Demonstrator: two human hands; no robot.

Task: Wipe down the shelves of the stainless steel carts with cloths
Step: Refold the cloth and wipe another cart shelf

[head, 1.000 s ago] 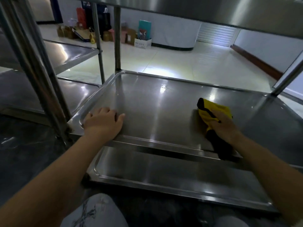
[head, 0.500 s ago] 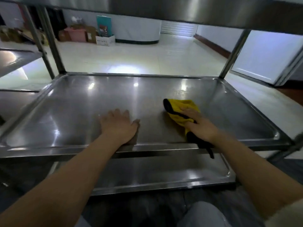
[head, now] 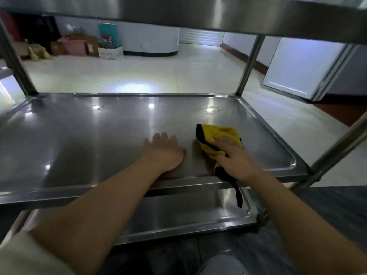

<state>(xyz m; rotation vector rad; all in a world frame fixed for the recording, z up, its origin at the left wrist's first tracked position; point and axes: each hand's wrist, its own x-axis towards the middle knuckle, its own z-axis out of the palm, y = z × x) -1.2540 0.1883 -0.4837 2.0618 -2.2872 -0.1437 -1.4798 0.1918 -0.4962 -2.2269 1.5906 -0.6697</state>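
Steel cart shelf (head: 79,139) with two bare hands resting on it, one on a yellow cloth (head: 216,138).

Left hand (head: 163,152) lies flat, palm down, fingers straight and holding nothing. Just beside it, the right hand (head: 233,156) presses straight fingers onto the cloth, whose black edge hangs over the shelf's near rim. Both forearms reach forward from below.

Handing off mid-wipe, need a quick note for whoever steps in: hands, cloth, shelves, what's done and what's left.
Left hand: flat on the middle shelf, holding nothing.
Right hand: pressing the yellow cloth onto the same shelf, right of centre; the cloth's black tail hangs over the front edge.
Done: cannot tell which areas are wiped.
Left: the rest of this shelf, the lower shelf, likely the top shelf.
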